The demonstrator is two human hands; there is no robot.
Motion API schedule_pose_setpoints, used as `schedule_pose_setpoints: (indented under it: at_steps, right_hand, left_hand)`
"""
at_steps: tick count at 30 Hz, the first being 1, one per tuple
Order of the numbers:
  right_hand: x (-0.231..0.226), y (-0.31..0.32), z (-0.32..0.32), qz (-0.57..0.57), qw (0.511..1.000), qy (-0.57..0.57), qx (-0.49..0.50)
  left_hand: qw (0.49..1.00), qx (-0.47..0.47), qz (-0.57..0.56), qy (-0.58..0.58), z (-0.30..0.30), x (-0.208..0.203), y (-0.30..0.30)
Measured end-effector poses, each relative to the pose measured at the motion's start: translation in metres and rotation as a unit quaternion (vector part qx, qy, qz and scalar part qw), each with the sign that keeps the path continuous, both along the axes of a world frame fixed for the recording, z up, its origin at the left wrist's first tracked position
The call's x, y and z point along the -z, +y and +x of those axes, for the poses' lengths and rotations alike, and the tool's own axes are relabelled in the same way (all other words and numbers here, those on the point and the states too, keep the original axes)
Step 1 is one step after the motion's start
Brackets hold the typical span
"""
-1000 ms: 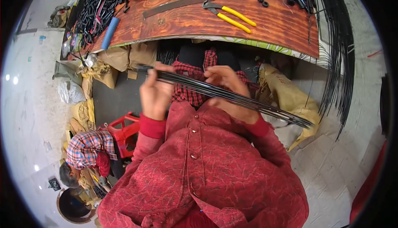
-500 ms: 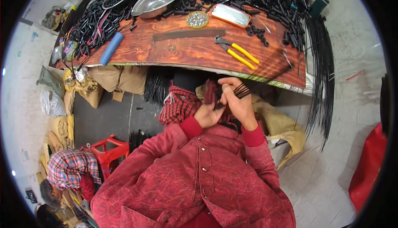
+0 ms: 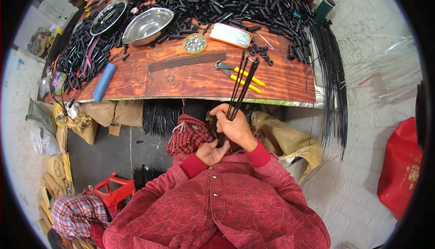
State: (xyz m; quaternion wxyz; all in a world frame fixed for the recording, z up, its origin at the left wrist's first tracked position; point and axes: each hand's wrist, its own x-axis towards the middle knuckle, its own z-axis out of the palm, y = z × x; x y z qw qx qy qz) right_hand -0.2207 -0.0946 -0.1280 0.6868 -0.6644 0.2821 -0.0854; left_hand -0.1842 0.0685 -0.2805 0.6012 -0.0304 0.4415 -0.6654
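My right hand [image 3: 235,127] is closed around a bunch of thin black rods [image 3: 241,88]. Their upper ends fan out over the table's front edge, in front of yellow-handled pincers [image 3: 239,75]. Just below and to the left, my left hand [image 3: 212,153] is turned palm up with its fingers stretched out. Whether the rods' lower ends touch it is hidden by the right hand. Both hands are in front of my body, over red-and-black checked cloth [image 3: 190,133].
The wooden table [image 3: 181,79] bears heaped black tubes [image 3: 217,2], a steel bowl [image 3: 147,25], a yellow dish of small metal parts [image 3: 195,44], an orange-rimmed tray [image 3: 231,35] and a blue roll [image 3: 104,82]. Long black strands [image 3: 333,86] hang at right. Another person crouches near a red stool [image 3: 117,192].
My right hand has turned, so the rods now point up toward the table. The hands are a little farther apart. The whole view has shifted, with the table lower in the picture.
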Motion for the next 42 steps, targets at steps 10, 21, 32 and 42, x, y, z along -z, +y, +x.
schedule_pose_setpoints:
  at_steps: [10,21,32,42]
  right_hand:
    - [0.002,0.014,0.014,-0.135,0.99,0.01,0.033]
    - [-0.016,0.036,0.024,-0.262,0.964,0.019,0.03]
    - [-0.025,0.024,0.021,-0.243,0.966,0.017,-0.091]
    - [-0.117,-0.037,0.034,-0.034,0.96,-0.273,-0.056]
  left_hand:
    - [0.44,0.025,0.025,-0.897,0.097,-0.198,-0.034]
    - [0.323,-0.195,0.094,-0.921,0.083,-0.278,-0.082]
    - [0.241,-0.148,0.102,-0.954,0.09,-0.289,-0.068]
    - [0.382,-0.152,0.024,-0.911,0.103,-0.291,-0.06]
